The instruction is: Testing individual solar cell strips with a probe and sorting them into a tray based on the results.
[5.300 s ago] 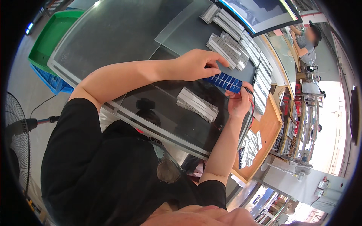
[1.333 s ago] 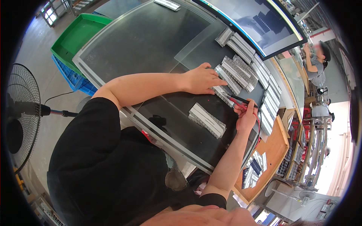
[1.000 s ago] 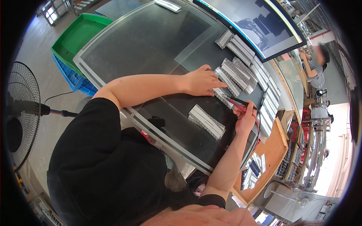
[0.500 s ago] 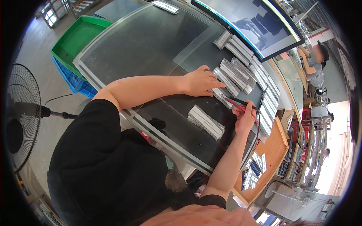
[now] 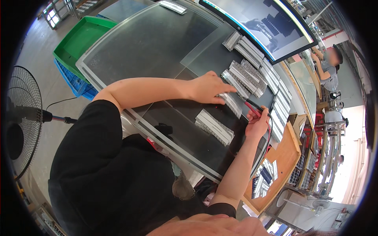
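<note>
Strip (image 5: 232, 106) on the table (image 5: 157, 51), and it's the one being worked, just off the left hand's (image 5: 208, 88) four o'clock! Left thumb sits at its upper end, index finger stretched out; whether they pinch it, I can't tell. Further out at four, the right hand (image 5: 258, 122) has its fingers closed around the red and black probes (image 5: 255, 107), tips near the strip, contact unclear. At one o'clock from the strip lies a heap of strips (image 5: 246, 78), at seven a crossed stack (image 5: 214, 128), and the screen (image 5: 264, 23) glows beyond one. So how far along? This strip looks mid-check, I'd judge; which piles are finished and which are waiting, nothing here settles.
</note>
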Tool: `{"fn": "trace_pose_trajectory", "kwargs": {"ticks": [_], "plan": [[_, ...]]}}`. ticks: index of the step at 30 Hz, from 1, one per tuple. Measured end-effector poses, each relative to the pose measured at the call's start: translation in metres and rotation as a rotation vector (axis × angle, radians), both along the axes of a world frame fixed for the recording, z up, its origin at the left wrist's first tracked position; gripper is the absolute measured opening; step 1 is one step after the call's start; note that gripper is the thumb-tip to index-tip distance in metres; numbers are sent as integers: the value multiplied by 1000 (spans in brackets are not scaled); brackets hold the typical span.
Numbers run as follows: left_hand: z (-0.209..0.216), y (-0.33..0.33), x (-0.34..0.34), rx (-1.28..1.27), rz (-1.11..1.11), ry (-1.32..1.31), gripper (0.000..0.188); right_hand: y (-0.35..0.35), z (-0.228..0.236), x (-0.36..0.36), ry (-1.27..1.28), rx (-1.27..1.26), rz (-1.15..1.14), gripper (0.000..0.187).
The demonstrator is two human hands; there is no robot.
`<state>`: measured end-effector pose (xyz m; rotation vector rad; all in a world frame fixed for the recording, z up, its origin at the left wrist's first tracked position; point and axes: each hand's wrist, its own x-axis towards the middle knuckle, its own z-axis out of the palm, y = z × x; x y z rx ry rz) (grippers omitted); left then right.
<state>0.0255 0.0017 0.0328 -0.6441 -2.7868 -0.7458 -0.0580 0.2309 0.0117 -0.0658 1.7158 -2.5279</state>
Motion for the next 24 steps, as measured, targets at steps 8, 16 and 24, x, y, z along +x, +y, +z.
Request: {"fn": "trace_pose_trajectory", "kwargs": {"ticks": [8, 16, 24], "plan": [[-11, 19, 52, 22, -212, 171, 45, -1, -1, -1, 0, 31, -24, 26], [-36, -13, -57, -91, 192, 395, 40, -3, 0, -1, 8, 48, -27, 26], [-26, -13, -66, -176, 108, 317, 38, -1, -1, 0, 12, 50, -48, 26]]}}
